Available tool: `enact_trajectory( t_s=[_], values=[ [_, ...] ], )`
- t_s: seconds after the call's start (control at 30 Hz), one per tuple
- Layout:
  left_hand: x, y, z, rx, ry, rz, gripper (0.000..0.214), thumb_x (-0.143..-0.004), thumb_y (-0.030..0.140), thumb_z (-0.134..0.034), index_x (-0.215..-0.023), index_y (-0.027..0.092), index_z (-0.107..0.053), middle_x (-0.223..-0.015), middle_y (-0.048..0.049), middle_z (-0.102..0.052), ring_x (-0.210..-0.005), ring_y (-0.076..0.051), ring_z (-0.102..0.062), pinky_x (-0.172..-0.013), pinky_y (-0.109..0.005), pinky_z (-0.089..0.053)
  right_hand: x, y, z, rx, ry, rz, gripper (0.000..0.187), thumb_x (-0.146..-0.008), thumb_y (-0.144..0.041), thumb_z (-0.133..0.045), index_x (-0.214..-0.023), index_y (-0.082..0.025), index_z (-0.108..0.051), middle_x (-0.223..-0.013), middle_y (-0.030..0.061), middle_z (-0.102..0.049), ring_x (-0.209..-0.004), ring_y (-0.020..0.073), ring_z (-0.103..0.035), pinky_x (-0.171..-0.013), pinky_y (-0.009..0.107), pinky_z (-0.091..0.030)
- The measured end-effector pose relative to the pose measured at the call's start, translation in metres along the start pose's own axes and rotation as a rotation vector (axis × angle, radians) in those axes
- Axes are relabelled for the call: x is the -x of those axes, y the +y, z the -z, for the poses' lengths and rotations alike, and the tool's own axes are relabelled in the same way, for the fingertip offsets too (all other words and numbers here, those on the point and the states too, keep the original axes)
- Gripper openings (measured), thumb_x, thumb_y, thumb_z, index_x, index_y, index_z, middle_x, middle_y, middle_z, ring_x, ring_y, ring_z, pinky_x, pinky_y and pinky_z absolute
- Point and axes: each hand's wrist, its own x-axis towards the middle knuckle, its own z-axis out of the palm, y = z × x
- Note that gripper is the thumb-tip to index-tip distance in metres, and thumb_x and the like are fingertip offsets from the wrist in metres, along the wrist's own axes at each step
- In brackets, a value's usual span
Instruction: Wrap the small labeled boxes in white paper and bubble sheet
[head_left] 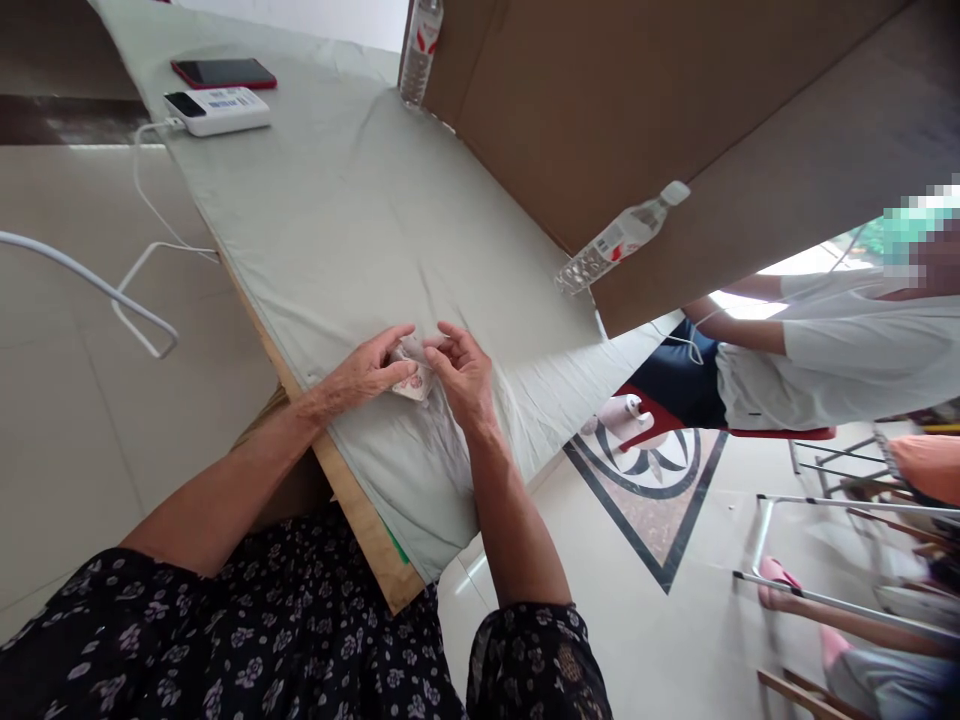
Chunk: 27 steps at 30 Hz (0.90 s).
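A small whitish packet with reddish print (412, 384) is held low above the near end of the cloth-covered table (330, 210). My left hand (375, 366) grips it from the left, thumb lying across its printed face and fingers behind. My right hand (466, 375) is at the packet's upper right edge, thumb and forefinger pinched there and the other fingers curled. What exactly the right fingertips hold is too small to make out clearly. Creased, pale material shows just below the packet, between my wrists; whether it is tablecloth or thin wrapping I cannot tell.
A cardboard panel (585, 110) stands along the far side, with two plastic bottles (619, 240) against it. A phone (225, 73) and a white power bank (225, 110) with a cable lie at the left end. Across the table sits a person in a white shirt (840, 350).
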Motion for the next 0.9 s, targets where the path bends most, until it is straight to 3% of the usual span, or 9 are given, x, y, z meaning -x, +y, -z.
enact_trajectory(
  t_s=[0.43, 0.63, 0.9],
  values=[
    [0.0, -0.003, 0.0, -0.077, 0.053, -0.072, 0.076, -0.089, 0.044, -0.064, -0.154, 0.008, -0.047, -0.124, -0.0143, -0.069, -0.101, -0.022, -0.064, -0.092, -0.036, -0.051, -0.003, -0.009, -0.012, 0.044, 0.096, 0.053, 0.014, -0.083, -0.037, -0.071, -0.087, -0.024, -0.07, -0.086, 0.0006, -0.075, -0.082, 0.0162, -0.07, -0.083, 0.032, -0.057],
    [-0.001, -0.005, -0.002, -0.093, 0.08, -0.095, 0.069, -0.092, 0.048, -0.06, -0.149, 0.01, -0.051, -0.116, -0.0111, -0.07, -0.102, -0.022, -0.065, -0.096, -0.036, -0.05, -0.002, -0.014, -0.012, 0.127, 0.057, 0.069, 0.012, -0.086, -0.036, -0.068, -0.087, -0.024, -0.071, -0.088, 0.0006, -0.076, -0.085, 0.0171, -0.071, -0.086, 0.034, -0.057],
    [0.002, -0.006, -0.009, -0.233, 0.159, -0.105, 0.062, -0.102, 0.048, -0.043, -0.152, 0.012, -0.047, -0.115, -0.0088, -0.069, -0.104, -0.021, -0.063, -0.099, -0.034, -0.048, 0.01, -0.021, -0.009, 0.201, -0.002, 0.133, 0.011, -0.088, -0.032, -0.066, -0.089, -0.024, -0.074, -0.084, 0.0002, -0.077, -0.081, 0.0175, -0.072, -0.085, 0.034, -0.058]
  ],
)
